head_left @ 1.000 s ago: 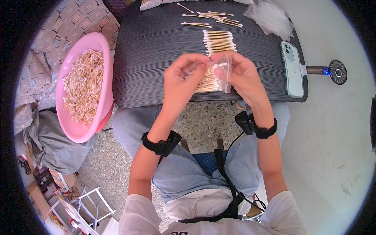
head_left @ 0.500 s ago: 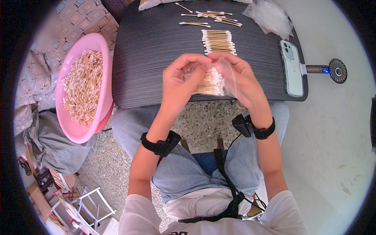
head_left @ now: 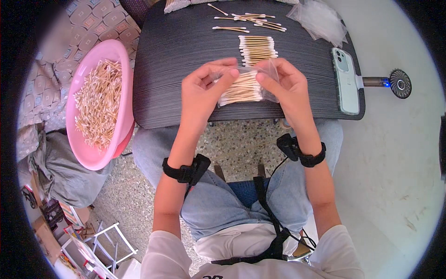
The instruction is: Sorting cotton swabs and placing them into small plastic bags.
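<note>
Both hands, left hand (head_left: 203, 86) and right hand (head_left: 285, 83), pinch one clear plastic bag (head_left: 248, 83) of wooden cotton swabs; one neat swab row (head_left: 257, 49) lies just beyond the grip on the ribbed dark worktop (head_left: 176, 56).

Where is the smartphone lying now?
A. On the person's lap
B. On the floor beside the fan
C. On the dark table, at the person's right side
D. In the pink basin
C: the smartphone lies flat on the dark table near its right edge, beyond the right hand.

I see the basin (head_left: 95, 104) left of the table (head_left: 186, 51), phone (head_left: 346, 80) at its right edge, swab row (head_left: 257, 49) upper centre
</note>
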A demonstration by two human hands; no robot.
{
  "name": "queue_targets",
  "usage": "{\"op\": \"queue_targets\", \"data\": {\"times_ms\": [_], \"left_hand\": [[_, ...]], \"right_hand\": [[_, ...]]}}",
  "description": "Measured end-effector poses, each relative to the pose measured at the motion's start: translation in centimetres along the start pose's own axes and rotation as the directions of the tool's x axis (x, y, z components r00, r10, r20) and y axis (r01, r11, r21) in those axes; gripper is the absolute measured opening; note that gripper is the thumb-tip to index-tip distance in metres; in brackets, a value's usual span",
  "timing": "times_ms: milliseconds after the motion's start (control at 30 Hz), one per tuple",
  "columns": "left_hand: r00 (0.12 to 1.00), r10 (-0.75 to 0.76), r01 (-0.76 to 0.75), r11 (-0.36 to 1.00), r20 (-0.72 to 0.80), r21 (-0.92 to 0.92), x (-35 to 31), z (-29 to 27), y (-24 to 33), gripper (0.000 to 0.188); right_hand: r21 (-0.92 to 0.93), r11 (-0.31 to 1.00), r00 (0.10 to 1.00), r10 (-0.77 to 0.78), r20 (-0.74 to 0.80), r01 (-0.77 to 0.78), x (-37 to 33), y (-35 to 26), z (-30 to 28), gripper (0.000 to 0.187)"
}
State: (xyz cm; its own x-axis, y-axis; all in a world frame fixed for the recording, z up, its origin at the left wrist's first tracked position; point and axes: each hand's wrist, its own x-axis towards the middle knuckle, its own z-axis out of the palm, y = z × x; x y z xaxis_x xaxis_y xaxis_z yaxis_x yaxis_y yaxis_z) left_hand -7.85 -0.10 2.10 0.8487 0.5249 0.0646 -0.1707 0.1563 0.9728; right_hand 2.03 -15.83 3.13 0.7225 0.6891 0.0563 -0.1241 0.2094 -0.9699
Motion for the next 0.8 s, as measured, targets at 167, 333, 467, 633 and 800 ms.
{"op": "queue_targets", "data": {"times_ms": [167,333,467,633,800], "left_hand": [[1.000,0.018,-0.018,0.999,0.007,-0.027,-0.2,0.1,0.0,0.020],[1.000,-0.005,0.006,1.000,-0.028,0.026,-0.4,0.0,0.2,0.021],[0.997,0.047,-0.045,0.999,-0.055,0.025,-0.4,0.2,0.0,0.022],[0.995,0.067,-0.062,0.996,-0.074,0.063,-0.5,0.2,0.6,0.020],[0.960,0.250,-0.152,0.842,-0.126,0.518,0.4,-2.0,1.1,0.021]], "right_hand": [[-0.033,0.999,1.000,0.002,0.010,-0.002,-0.1,0.3,0.1,0.014],[0.094,0.995,0.999,0.033,0.006,-0.033,-0.1,0.3,0.8,0.024],[0.037,0.999,0.996,-0.028,0.086,0.025,-0.1,0.4,1.1,0.030],[0.027,0.999,0.994,0.042,0.103,-0.045,0.1,1.2,0.9,0.036],[-0.156,0.978,0.990,-0.138,-0.012,0.135,-0.2,0.9,2.2,0.043]]}}
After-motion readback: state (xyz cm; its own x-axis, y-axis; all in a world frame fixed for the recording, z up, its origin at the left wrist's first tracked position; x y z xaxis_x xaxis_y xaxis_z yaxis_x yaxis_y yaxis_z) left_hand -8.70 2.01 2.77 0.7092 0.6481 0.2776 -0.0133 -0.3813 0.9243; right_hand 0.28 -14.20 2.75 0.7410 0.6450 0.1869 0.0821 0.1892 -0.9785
